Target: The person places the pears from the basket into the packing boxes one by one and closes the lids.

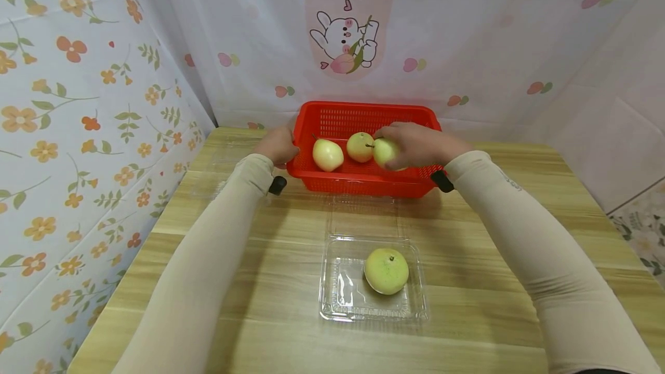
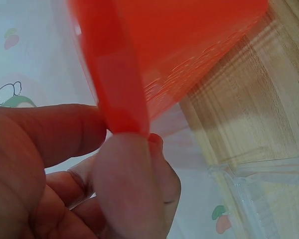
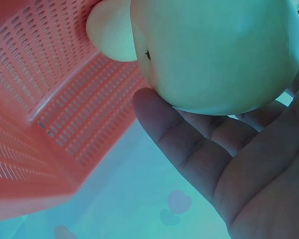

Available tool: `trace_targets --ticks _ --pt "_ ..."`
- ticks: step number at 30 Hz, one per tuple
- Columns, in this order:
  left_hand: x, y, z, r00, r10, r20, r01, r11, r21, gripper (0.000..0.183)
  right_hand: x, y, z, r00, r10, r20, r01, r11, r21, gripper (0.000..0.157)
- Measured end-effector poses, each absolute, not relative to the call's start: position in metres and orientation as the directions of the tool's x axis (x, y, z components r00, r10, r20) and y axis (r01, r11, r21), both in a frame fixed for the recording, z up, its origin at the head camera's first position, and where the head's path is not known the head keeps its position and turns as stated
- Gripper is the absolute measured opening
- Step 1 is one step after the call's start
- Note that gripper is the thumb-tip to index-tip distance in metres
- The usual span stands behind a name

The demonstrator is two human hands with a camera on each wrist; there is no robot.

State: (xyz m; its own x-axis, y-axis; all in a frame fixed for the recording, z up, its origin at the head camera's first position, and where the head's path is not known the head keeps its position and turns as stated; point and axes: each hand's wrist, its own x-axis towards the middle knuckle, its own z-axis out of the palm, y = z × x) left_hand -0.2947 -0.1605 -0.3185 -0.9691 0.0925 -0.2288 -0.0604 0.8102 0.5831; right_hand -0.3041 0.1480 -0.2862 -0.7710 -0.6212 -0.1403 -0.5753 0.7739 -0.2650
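Observation:
My left hand point(image 1: 275, 146) grips the left end of the red plastic basket point(image 1: 358, 187); in the left wrist view, thumb and fingers pinch its rim point(image 2: 122, 107). Over the basket's right part, my right hand point(image 1: 415, 144) holds a pale yellow-green pear point(image 1: 385, 153), its stem pointing left. The right wrist view has this pear point(image 3: 214, 55) large, with fingers curled beneath it. Inside the basket lie another pear point(image 1: 328, 155) at the left and a round yellow-green fruit point(image 1: 359, 147) in the middle, close beside the held pear.
In front of the basket, a clear plastic clamshell box point(image 1: 340, 287) lies unfolded, its lid point(image 1: 363, 221) towards the basket. One round yellow-green fruit point(image 1: 387, 271) sits in it. More clear plastic point(image 1: 220, 154) lies at the table's left. A patterned curtain point(image 1: 249, 45) hangs behind.

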Motion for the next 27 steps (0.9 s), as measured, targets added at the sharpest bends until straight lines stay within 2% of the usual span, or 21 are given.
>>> trace_targets --ticks 4,27 --pt "-0.295 -0.161 -0.318 -0.968 0.087 -0.235 -0.068 0.813 0.579 0.018 -0.299 0.147 -0.286 -0.767 -0.625 -0.148 -0.576 0.771 -0.271 0.069" --pt "-0.294 -0.16 -0.316 -0.967 0.084 -0.242 -0.08 0.8 0.595 0.019 -0.27 0.139 -0.276 -0.714 -0.693 -0.097 -0.656 0.711 -0.253 0.063"
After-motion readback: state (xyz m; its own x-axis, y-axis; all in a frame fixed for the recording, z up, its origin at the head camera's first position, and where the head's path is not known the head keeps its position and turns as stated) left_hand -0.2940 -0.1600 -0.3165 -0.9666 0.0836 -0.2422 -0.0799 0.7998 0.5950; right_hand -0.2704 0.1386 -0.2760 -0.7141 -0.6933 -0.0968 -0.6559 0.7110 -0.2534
